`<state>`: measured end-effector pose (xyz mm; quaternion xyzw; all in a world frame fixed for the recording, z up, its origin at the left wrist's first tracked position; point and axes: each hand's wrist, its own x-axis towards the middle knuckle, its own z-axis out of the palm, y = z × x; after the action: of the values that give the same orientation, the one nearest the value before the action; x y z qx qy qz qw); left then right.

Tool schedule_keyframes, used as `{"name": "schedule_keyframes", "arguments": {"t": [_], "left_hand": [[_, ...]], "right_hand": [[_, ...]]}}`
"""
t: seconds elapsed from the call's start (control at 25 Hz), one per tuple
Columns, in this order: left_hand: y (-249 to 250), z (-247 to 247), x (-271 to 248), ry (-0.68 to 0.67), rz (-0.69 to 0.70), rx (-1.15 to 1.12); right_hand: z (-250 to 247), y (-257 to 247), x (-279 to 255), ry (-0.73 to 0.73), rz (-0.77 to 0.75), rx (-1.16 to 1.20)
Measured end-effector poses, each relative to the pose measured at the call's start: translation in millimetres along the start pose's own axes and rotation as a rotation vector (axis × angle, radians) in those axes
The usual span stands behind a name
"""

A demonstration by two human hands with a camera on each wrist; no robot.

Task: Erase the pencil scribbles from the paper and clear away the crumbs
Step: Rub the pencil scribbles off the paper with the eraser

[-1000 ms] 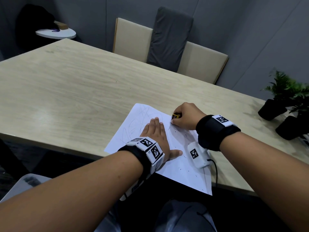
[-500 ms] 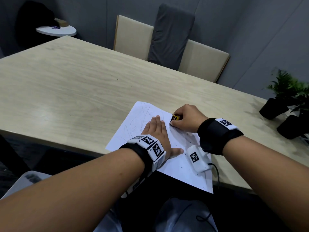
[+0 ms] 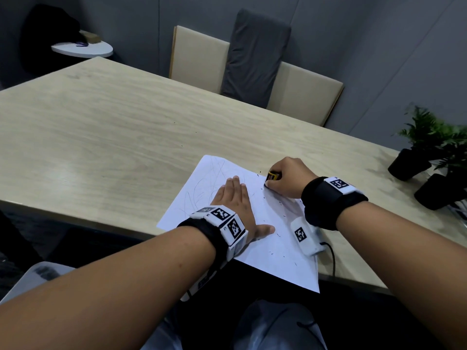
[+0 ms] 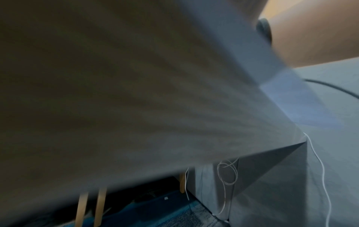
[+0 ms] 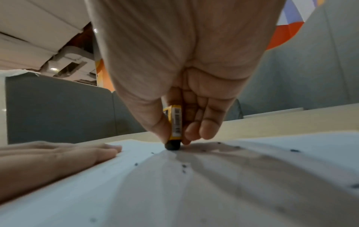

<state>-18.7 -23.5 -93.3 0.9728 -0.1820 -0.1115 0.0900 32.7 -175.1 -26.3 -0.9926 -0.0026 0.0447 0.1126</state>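
Note:
A white sheet of paper (image 3: 278,238) lies at the near edge of the wooden table (image 3: 101,137), its near corner hanging over the edge. Faint pencil scribbles (image 3: 204,188) cover its far left part. Dark eraser crumbs (image 3: 276,233) dot the right part. My left hand (image 3: 235,200) lies flat on the paper with fingers straight. My right hand (image 3: 285,178) pinches a dark eraser in a yellow sleeve (image 5: 174,126), its tip pressed on the paper near the far edge. Crumbs (image 5: 183,166) lie just in front of it. The left wrist view is blurred.
Two potted plants (image 3: 429,152) stand at the right end of the table. A beige chair with a grey cushion (image 3: 252,59) sits behind the table. A small white side table (image 3: 80,49) stands at the far left. A black cable (image 3: 331,258) trails from my right wrist device.
My right hand with the eraser has shifted slightly away along the paper's far edge. My left hand stays flat in the same spot on the paper.

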Motion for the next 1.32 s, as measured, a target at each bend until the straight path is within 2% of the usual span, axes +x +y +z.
{"name": "schedule_keyframes", "arguments": {"t": [0.24, 0.44, 0.6, 0.76, 0.84, 1.0, 1.2, 1.32], "left_hand": [[-0.9, 1.9, 4.5, -0.022, -0.009, 0.013], [-1.0, 1.3, 2.8, -0.017, -0.004, 0.006], [-1.9, 0.6, 3.5, -0.028, 0.002, 0.008], [-1.5, 1.6, 3.9, -0.008, 0.007, 0.002], [-2.1, 1.8, 3.6, -0.016, 0.006, -0.001], [-2.1, 1.3, 4.4, -0.018, 0.007, 0.011], [-1.3, 0.2, 1.8, -0.022, 0.011, 0.006], [-1.6, -0.8, 2.5, -0.023, 0.003, 0.025]], "right_hand": [[-1.2, -14.0, -21.0, -0.17, -0.159, 0.003], [1.5, -2.3, -14.9, -0.034, -0.089, 0.043], [-3.0, -3.0, -17.8, -0.147, -0.094, 0.036], [-1.7, -1.3, -8.0, -0.01, -0.07, 0.014], [-1.9, -0.8, -4.9, 0.01, -0.058, 0.012], [1.4, -6.2, -16.0, -0.068, -0.124, 0.059], [-1.2, 1.3, -8.0, 0.017, -0.059, 0.02], [1.7, -10.7, -17.3, -0.105, -0.165, 0.053]]}}
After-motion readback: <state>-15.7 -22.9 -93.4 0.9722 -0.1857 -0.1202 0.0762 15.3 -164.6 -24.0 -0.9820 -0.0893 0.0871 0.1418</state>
